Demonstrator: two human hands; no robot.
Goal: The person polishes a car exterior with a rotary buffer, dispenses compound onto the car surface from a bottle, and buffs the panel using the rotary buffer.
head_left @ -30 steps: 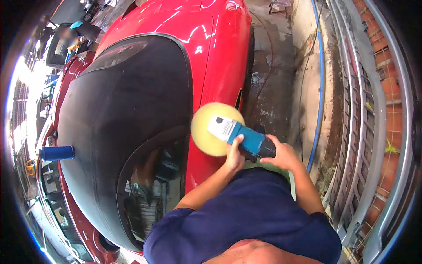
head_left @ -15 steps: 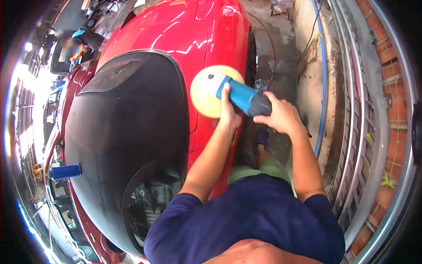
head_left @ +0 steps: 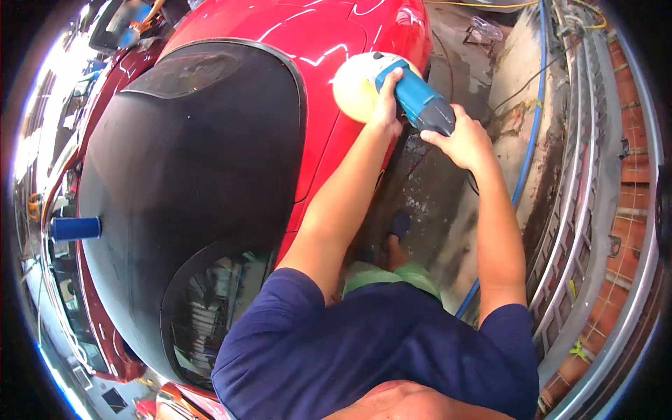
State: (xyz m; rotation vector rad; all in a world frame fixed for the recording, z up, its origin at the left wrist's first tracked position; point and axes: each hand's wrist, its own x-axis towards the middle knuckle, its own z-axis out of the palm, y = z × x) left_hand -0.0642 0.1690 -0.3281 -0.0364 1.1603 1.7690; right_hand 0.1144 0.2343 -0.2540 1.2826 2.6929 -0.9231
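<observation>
Both my hands hold a blue-and-black car polisher (head_left: 416,98) with a broad pale yellow pad (head_left: 355,94). My left hand (head_left: 387,105) is wrapped round its front end, just behind the pad, thumb on top. At the dark rear end, my right hand (head_left: 467,142) grips the body. The pad lies over the glossy red side panel of a car (head_left: 334,155), close to the edge of the black roof (head_left: 203,161). Its underside is hidden, so I cannot tell how firmly it touches the paint.
A blue cylinder (head_left: 75,228) stands on the roof's far side. Right of the car runs a wet floor (head_left: 427,182), then a wall with a blue hose (head_left: 530,150) and metal gate bars (head_left: 584,189). Another person (head_left: 133,21) is beyond a dark red car (head_left: 98,301).
The polisher and both hands have moved forward and a little to the right along the red panel. My arms reach out further, and the whole view has shifted.
</observation>
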